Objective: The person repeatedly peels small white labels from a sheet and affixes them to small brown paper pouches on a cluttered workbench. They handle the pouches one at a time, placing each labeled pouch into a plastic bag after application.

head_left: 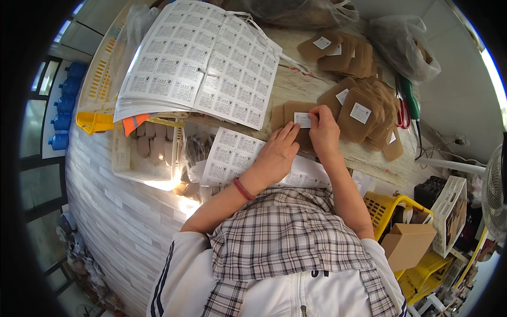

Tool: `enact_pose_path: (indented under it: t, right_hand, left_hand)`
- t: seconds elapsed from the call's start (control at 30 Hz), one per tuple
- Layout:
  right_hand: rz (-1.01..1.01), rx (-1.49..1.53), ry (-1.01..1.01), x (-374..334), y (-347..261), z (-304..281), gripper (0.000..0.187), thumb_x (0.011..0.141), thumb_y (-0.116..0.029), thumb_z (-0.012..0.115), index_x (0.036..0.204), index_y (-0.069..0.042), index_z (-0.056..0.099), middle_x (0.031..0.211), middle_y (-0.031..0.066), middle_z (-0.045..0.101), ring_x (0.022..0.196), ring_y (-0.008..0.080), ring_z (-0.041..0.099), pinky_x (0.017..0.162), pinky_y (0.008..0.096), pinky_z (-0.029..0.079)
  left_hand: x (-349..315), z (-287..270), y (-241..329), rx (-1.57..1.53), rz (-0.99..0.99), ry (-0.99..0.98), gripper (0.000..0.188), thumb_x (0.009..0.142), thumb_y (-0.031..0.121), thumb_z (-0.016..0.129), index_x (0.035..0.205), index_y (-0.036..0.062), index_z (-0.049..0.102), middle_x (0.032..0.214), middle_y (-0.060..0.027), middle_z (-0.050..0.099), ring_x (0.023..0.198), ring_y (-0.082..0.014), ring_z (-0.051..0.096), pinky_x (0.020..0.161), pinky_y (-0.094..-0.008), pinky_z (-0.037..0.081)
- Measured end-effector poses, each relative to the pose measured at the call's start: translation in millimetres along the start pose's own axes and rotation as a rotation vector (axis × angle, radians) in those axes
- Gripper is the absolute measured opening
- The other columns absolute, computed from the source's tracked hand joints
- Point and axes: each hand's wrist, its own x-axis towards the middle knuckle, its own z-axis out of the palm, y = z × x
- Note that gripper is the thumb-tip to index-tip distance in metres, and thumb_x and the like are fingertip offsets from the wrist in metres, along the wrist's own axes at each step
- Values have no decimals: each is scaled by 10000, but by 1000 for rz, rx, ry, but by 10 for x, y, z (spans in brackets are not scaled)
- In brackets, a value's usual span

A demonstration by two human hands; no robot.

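Just beside the sheet of white printed labels (232,153), the left hand (277,153) lies flat, fingers spread, on a tan leather patch (296,113) while the right hand (323,132) pinches its small white label (302,120).

Two bare forearms reach forward from the lower edge, converging. The left hand (277,152) lies palm down, fingers extended flat. The right hand (323,131) curls beside it, fingertips apparently pinched together, wrists close.
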Motion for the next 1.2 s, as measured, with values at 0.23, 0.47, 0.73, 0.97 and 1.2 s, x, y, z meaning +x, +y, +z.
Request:
enact_pose_path:
  t: [0.23,0.47,0.73,0.97,1.2]
  right_hand:
    - [-92,-175,3,-79,-70,58,104,918,-81,600,1005,-62,546,1090,127,588,906,366,631,712,456,543]
    - [-73,-214,112,-102,-82,117,246,900,-56,594,1144,-59,565,1161,149,556,960,357,640,740,438,568]
    - [-75,-260,119,-83,10,147,102,906,-53,585,1008,-55,589,1118,117,579,871,355,655,691,451,568]
    - [-231,-153,343,-88,66,149,102,867,-32,636,944,-80,588,1031,60,631,734,282,668,585,389,557]
    - [-294,-112,503,-46,-278,-361,130,798,-1,673,884,-76,611,989,31,678,710,223,672,600,330,558]
  left_hand:
    - [25,26,23,56,6,6,84,855,3,520,872,-48,585,1445,-259,467,1380,-405,402,1123,-504,354]
    - [14,34,22,71,6,2,79,854,5,522,862,-48,581,1440,-259,472,1380,-406,403,1119,-505,358]
    - [-16,60,18,37,15,39,83,862,-2,501,852,-53,565,1454,-270,452,1395,-421,377,1126,-511,348]
    - [-54,79,14,-6,-1,54,90,865,8,519,822,-55,567,1501,-330,342,1459,-442,256,1169,-500,301]
    - [-98,171,-49,-18,-37,48,133,879,37,490,852,-60,577,1501,-341,337,1442,-468,275,1159,-506,315]
